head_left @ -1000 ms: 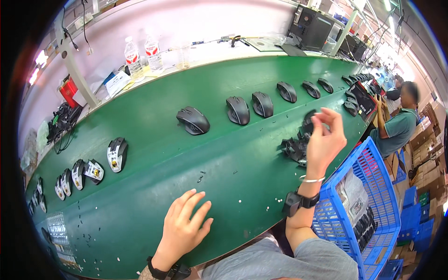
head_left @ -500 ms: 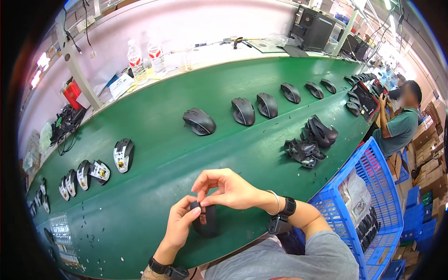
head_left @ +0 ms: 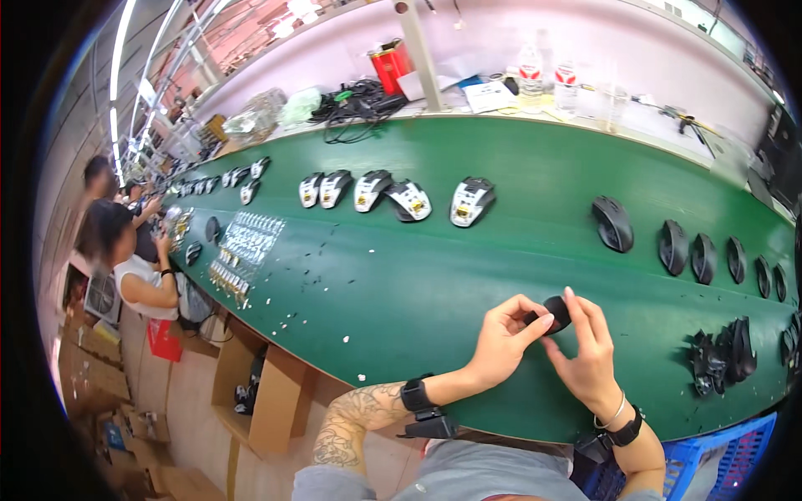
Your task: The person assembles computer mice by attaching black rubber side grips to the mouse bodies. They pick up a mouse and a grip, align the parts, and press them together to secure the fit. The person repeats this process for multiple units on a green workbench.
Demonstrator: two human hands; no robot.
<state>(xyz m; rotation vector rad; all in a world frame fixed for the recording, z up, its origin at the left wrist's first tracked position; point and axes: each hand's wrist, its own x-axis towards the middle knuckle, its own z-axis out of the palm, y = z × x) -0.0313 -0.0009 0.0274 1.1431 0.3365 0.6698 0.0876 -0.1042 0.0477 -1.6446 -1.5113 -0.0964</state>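
In front of my body, a small black curved piece (head_left: 555, 312), which looks like part of a computer mouse shell, is held above the green bench. Thumb and fingers of my left hand (head_left: 503, 341) pinch its left end. My right hand (head_left: 586, 346) grips its other side, with the fingers raised along the edge; the fingers hide much of it. Beyond my hands stands a half-assembled mouse (head_left: 473, 203) with a white inside showing. A black mouse (head_left: 614, 224) sits farther right. Loose black shell parts (head_left: 720, 359) lie heaped right of my right hand.
The green bench (head_left: 401, 284) carries rows of mice and small black and white scraps. Bagged small parts (head_left: 249, 238) lie left. Bottles (head_left: 530, 71) stand on the back shelf. A cardboard box (head_left: 276, 392) and a blue crate (head_left: 718, 455) flank me. Co-workers (head_left: 138, 259) sit far left.
My view has swung left, bringing the far-left bench and co-workers in. Both hands still hold the black piece, which now sits higher and turned. My right fingers have straightened upward.
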